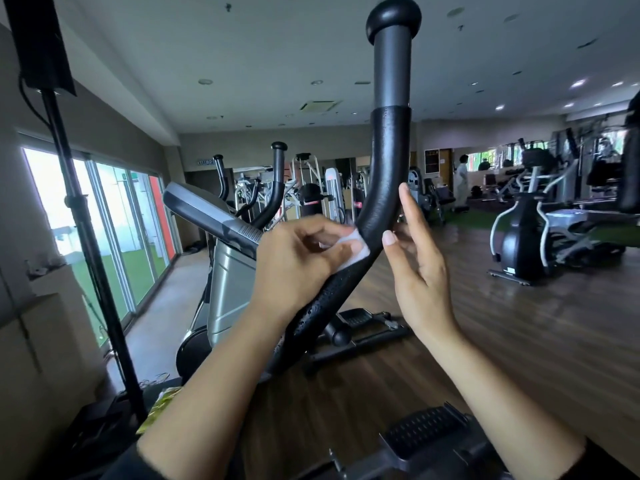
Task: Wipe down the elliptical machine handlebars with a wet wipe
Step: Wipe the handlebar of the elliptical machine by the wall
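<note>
Head view: left hand [294, 261] pinches wet wipe [353, 245] against handlebar [384, 188]; right hand [419, 268] open, fingertips touching its right edge.

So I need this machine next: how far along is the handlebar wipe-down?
Partly done. Droplets glisten on the lower grip, so that stretch looks wiped. The left hand presses the wipe against the bend now; the right hand is open beside the bar. The upper bar and knob look dry, still to do.

Handlebar [384, 188] rises at centre, between left hand [294, 261] and right hand [420, 268]; wet wipe [353, 245] lies between left hand and bar. Console [211, 216] left; foot pedal [422, 434] near; second elliptical [533, 237] far right.
</note>
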